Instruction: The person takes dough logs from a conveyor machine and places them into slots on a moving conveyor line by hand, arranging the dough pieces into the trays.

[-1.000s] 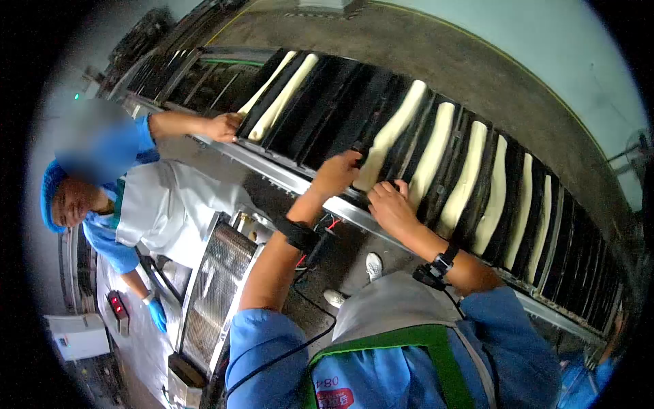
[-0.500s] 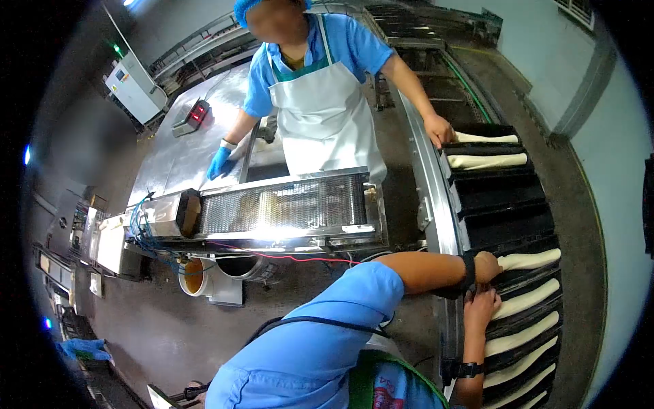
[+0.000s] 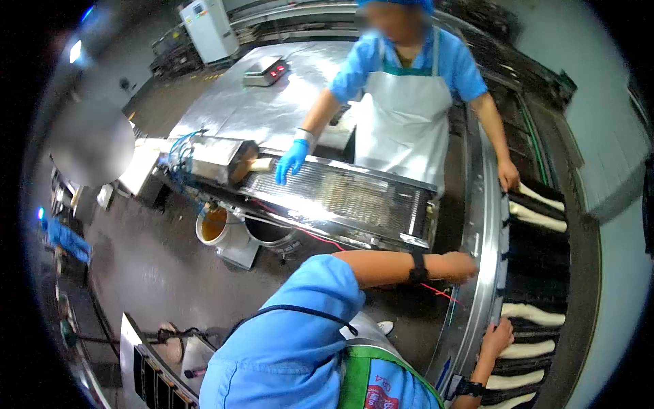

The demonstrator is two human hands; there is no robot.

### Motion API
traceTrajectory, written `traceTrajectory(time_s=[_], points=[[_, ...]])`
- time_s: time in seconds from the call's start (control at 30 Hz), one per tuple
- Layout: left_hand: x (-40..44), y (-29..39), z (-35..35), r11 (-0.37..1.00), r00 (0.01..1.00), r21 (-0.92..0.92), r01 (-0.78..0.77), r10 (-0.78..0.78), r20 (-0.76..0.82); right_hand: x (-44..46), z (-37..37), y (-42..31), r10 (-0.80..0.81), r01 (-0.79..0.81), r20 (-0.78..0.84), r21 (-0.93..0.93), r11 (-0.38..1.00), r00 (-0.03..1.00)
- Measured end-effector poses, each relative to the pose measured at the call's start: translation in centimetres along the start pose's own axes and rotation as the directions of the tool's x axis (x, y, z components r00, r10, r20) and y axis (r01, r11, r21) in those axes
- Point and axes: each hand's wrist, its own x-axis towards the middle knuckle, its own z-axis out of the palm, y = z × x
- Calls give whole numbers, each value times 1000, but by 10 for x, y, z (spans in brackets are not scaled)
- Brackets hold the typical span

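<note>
My left hand (image 3: 460,266), with a black band at the wrist, hovers over the metal rail (image 3: 482,273). Its fingers are curled and slightly blurred, and no object shows in them. Lower right, my right hand (image 3: 499,337) has its fingers bent over the near edge of a black channelled tray (image 3: 535,262), close to the ends of the dough strips. Long pale dough strips (image 3: 531,314) lie in several of the tray's channels, one per channel. Two more dough strips (image 3: 538,217) are at its far end.
Across from me a co-worker's bare hand (image 3: 507,175) is at the tray's far end. Their blue-gloved hand (image 3: 291,162) is over a mesh conveyor (image 3: 368,201), near a dough piece (image 3: 261,164) at the machine outlet. Buckets (image 3: 212,228) stand below; a scale (image 3: 266,71) sits on the steel table.
My left hand has left the dough and moved back over the rail. The co-worker's gloved hand has shifted from the table to above the conveyor. A dough piece now shows at the outlet.
</note>
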Motion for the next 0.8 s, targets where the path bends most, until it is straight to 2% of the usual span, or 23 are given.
traceTrajectory(time_s=[0.03, 0.1, 0.2, 0.23, 0.3, 0.37, 0.43, 0.47, 0.5, 0.53, 0.57, 0.6, 0.7, 0.73, 0.77, 0.8], points=[[-17, -22, 3, 999, 998, -17, 31, -32, -58, 4, 2, 1, 3, -2, 15, -16, 1000, 1000], [-74, -17, -45, 946, 953, -113, 303, -301, 30, 9, 3, -2, 7, -7, -6, -5, 1000, 1000], [-145, -61, -42, 901, 906, -184, 392, -413, -92, 21, 12, 2, 11, -10, 19, -36, 999, 1000], [-168, -72, -42, 873, 877, -204, 444, -470, -102, 28, 36, 21, -81, 74, -126, -55, 996, 989], [-214, -88, -40, 825, 830, -272, 495, -542, -134, 37, 33, 20, -7, 5, -33, -81, 997, 999], [-253, -99, -38, 735, 712, -361, 575, -666, -223, 47, 33, 21, -41, 37, -37, -102, 994, 998], [-289, -108, -39, 696, 660, -476, 537, -698, -278, 49, 26, 18, -13, 14, 6, -116, 993, 1000], [-307, -126, -25, 620, 611, -560, 550, -756, -236, 47, 19, 13, -21, 22, 15, -53, 998, 1000], [-322, -117, -28, 694, 583, -531, 487, -711, -394, 46, 40, 27, -260, 246, -348, -86, 965, 901], [-336, -111, -34, 584, 569, -711, 392, -761, -312, 53, 55, 45, -240, 222, -315, -92, 971, 918], [-351, -108, -45, 563, 523, -658, 501, -802, -288, 41, 19, 13, -216, 211, -219, -47, 976, 951], [-361, -97, -53, 553, 507, -679, 482, -808, -299, 33, -13, -19, 88, -74, 116, -115, 991, 989], [-387, -95, -55, 541, 442, -718, 438, -825, -352, 37, 10, -1, -23, 21, -12, -150, 988, 1000], [-390, -91, -59, 507, 415, -736, 448, -847, -331, 40, 10, 0, -27, 23, -27, -147, 989, 999], [-395, -92, -57, 538, 395, -739, 407, -832, -388, 39, 11, -1, -19, 13, -37, -140, 990, 999], [-398, -96, -58, 550, 405, -716, 430, -826, -391, 38, 11, 0, -9, 3, -43, -134, 991, 999]])
